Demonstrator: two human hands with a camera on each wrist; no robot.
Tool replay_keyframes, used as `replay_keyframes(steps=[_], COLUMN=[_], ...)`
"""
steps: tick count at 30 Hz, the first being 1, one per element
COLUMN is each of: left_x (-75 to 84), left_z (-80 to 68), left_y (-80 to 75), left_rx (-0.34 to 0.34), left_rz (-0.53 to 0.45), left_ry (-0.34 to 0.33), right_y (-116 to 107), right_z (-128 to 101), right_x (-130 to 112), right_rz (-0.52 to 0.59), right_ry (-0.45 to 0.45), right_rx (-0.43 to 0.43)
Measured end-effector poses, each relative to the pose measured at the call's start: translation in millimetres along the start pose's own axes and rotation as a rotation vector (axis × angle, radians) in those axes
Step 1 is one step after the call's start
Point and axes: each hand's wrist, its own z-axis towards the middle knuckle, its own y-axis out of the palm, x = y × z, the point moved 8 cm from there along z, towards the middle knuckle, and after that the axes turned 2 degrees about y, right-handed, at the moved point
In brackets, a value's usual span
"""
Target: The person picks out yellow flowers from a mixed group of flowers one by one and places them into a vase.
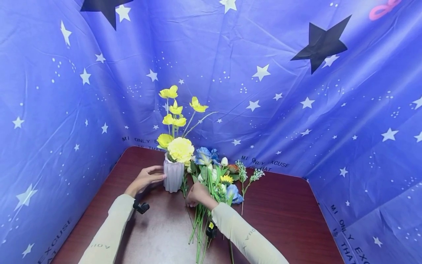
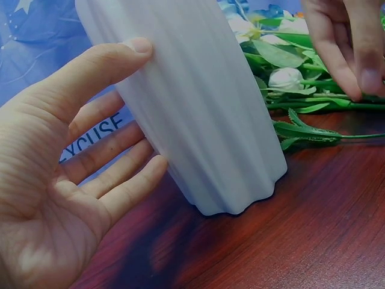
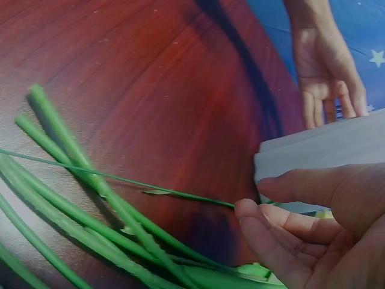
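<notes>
Against the vase (image 1: 173,178) rests the spread left grip (image 1: 146,179) (unclasped), the right grip (image 1: 199,195) parted, empty, near a stem (image 3: 192,197).

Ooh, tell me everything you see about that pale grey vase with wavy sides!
The pale grey, fluted vase looks smooth, perhaps ceramic or plastic, with a scalloped base. It stands upright on the glossy red-brown, wood-look table and holds bright yellow, open-petalled flowers. The person's bare left hand touches its side.

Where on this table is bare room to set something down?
Bare table: right of the loose flowers, and in front of the vase, between left sleeve and stems. Crowded: just right of the vase, around the right hand.
</notes>
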Motion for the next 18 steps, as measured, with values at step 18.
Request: replay_keyframes(steps=[18], left_x=[-0.9], left_z=[-1.2], left_y=[-0.7], left_rx=[0.018], left_rz=[0.006], left_ry=[-0.015], right_y=[21.1], right_z=[0.6], right_x=[18.2], right_rz=[-0.002], right_ry=[0.002], right_rx=[-0.046])
